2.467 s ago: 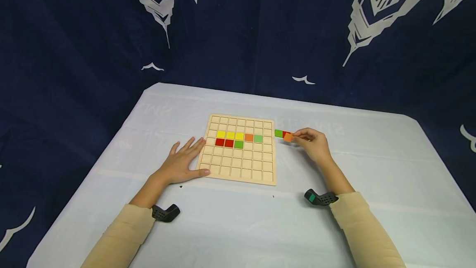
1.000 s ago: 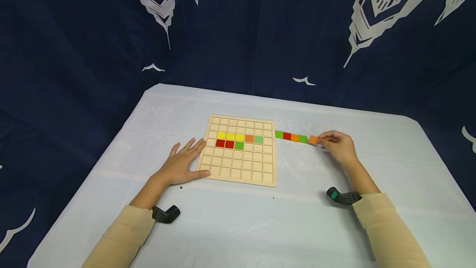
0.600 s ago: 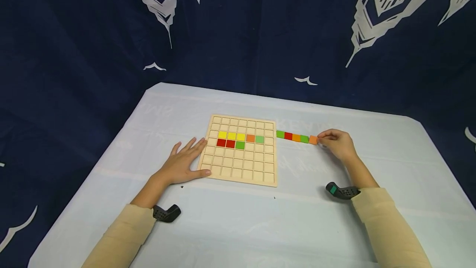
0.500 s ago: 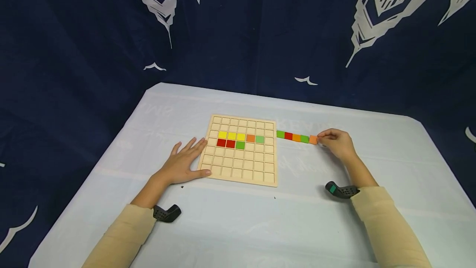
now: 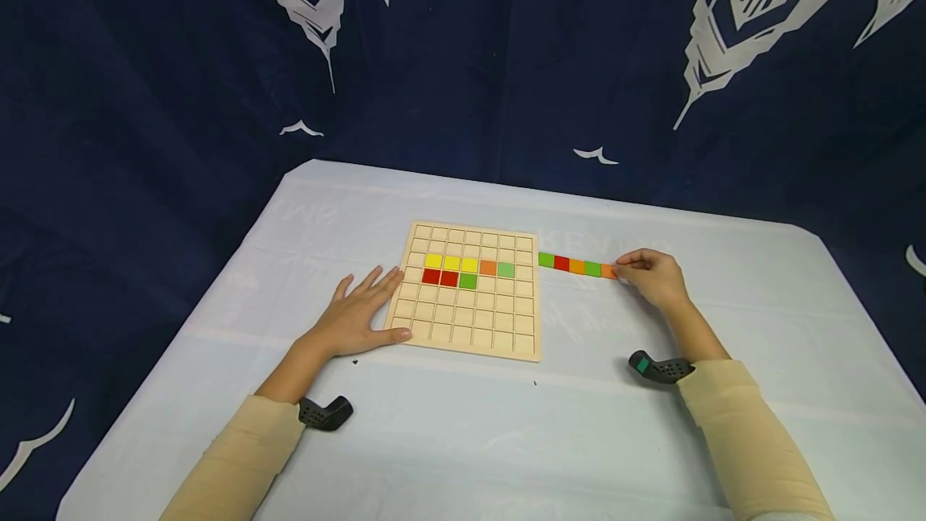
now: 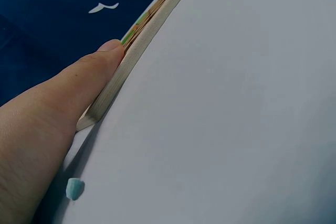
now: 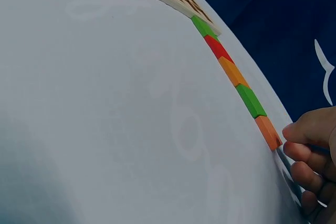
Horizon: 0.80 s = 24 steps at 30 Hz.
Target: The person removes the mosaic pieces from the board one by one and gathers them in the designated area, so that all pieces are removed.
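My left hand [image 5: 352,322] lies spread with its fingers and thumb on the left edge of a wooden grid board [image 5: 463,320]. In the left wrist view, the thumb [image 6: 94,72] rests on the board's near edge. On the board sit yellow tiles [image 5: 452,263], red tiles [image 5: 440,276], an orange tile and green ones. A straight row of tiles runs right from the board: green [image 5: 546,260], red [image 5: 562,263], orange [image 5: 576,266], green [image 5: 592,269]. My right hand [image 5: 654,276] pinches the last, orange tile [image 7: 268,132] at its outer end, which the fingertips partly cover.
A white cloth covers the table [image 5: 463,441]. Dark specks [image 5: 355,362] lie near the board. Behind the table hangs a dark blue patterned curtain [image 5: 448,87]. Each wrist wears a black device [image 5: 325,414].
The right hand has moved right from beside the red tile. Orange and green tiles have joined the row, and the last orange tile has straightened against its end. The left hand stays put.
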Tool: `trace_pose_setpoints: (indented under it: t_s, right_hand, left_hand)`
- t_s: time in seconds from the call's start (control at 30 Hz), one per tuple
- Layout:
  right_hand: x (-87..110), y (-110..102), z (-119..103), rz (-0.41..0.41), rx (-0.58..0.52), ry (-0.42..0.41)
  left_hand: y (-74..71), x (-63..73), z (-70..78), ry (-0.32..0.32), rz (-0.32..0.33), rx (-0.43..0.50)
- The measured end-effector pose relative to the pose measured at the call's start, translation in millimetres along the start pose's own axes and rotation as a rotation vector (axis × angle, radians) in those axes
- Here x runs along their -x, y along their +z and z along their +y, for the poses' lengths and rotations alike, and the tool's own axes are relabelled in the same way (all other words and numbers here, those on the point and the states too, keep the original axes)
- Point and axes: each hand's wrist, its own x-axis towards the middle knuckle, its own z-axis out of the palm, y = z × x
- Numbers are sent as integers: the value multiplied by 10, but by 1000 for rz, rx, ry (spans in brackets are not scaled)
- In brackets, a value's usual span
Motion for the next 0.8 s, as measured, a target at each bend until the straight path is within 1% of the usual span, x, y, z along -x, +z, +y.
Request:
trace_pose_setpoints:
  t_s: [0.1, 0.17, 0.4, 0.5, 0.8]
  right_hand:
    - [14, 15, -47, 4, -27, -2]
    - [21, 33, -82, 5, -44, -17]
    - [23, 114, -183, -31, -108, -64]
    - [29, 155, -240, -42, -120, -74]
    - [15, 259, -370, -38, -123, -108]
  left_hand:
    - [2, 3, 0, -2, -1, 1]
    - [6, 4, -2, -2, 0, 1]
    - [21, 2, -4, -1, 2, 1]
    - [23, 3, -5, 2, 5, 1]
    - [22, 1, -12, 5, 7, -4]
